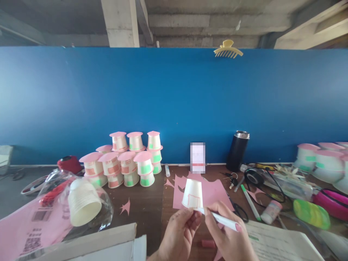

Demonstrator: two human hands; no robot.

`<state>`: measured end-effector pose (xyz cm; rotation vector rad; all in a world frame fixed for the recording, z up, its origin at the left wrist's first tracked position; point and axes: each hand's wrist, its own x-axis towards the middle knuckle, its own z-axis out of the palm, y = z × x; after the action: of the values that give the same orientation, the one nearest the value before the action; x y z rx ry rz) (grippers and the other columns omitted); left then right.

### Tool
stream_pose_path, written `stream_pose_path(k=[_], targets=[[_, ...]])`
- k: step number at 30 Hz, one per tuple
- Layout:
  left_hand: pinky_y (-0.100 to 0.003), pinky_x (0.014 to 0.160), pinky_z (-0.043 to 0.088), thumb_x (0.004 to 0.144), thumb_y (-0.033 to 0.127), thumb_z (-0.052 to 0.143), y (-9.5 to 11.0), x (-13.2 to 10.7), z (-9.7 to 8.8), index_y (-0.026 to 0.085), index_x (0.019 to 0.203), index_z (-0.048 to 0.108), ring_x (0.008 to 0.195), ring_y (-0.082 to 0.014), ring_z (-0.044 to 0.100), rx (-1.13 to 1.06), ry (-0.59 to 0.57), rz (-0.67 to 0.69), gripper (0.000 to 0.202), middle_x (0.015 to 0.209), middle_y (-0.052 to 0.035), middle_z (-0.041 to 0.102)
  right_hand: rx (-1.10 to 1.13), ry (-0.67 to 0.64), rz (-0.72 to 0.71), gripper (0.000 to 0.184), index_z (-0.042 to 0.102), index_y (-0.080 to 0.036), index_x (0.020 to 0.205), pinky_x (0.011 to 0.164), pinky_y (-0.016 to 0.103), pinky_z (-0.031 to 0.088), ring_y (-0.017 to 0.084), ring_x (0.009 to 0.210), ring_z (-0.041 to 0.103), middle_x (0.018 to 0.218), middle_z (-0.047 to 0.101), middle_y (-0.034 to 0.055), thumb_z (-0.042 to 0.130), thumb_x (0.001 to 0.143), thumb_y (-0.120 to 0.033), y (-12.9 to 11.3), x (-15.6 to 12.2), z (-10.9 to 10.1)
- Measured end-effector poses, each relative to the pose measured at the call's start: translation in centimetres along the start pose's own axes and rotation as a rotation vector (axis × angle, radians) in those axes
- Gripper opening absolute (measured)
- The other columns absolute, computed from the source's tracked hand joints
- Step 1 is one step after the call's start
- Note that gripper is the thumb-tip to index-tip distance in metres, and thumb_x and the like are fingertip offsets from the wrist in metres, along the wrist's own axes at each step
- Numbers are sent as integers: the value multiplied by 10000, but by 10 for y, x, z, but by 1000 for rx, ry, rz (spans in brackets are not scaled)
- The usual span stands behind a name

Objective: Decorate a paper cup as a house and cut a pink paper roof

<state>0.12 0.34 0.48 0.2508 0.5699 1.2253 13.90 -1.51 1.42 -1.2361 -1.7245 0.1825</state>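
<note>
My left hand (178, 233) pinches the rim of an upside-down white paper cup (194, 189). A red rectangular outline, like a door, is drawn on the cup's side near the rim. My right hand (231, 235) is closed around a white marker (220, 219) with a pink end. Its tip meets the cup close to the lower edge of the drawing, though the exact contact point is hard to make out. Beneath and behind the cup lies cut pink paper (214, 190). A small red marker cap (208, 243) rests on the table between my wrists.
Decorated cup houses (108, 163) stand stacked at the left, beyond stacked paper cups (84, 203) in plastic. A black bottle (237, 150) stands against the blue partition (176, 101). Scissors (240, 212), a green marker (250, 203) and a tape roll (254, 177) lie at the right.
</note>
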Motion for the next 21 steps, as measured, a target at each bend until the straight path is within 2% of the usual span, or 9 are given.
stream_pose_path(k=[6, 14, 21], targets=[[-271, 756, 565, 793, 41, 620, -2, 2, -3, 35, 719, 708, 722, -171, 681, 27, 19, -27, 115, 734, -134, 710, -8, 34, 0, 146, 574, -219, 821, 535, 201, 448, 119, 533, 571, 676, 615, -22, 528, 930, -305, -1, 2, -2], [-244, 697, 554, 789, 46, 616, -2, -1, -1, 31, 707, 701, 689, -161, 668, 52, 15, -44, 119, 710, -130, 698, -17, 69, -16, 124, 579, -222, 859, 491, 193, 434, 117, 507, 554, 688, 627, -16, 532, 924, -317, 2, 4, -3], [-245, 703, 552, 801, 35, 593, 0, -1, 0, 34, 704, 697, 695, -160, 664, 50, 5, -45, 142, 719, -128, 692, -34, 69, -11, 141, 575, -223, 827, 487, 198, 428, 121, 498, 548, 651, 607, -23, 532, 921, -319, 2, 4, -3]])
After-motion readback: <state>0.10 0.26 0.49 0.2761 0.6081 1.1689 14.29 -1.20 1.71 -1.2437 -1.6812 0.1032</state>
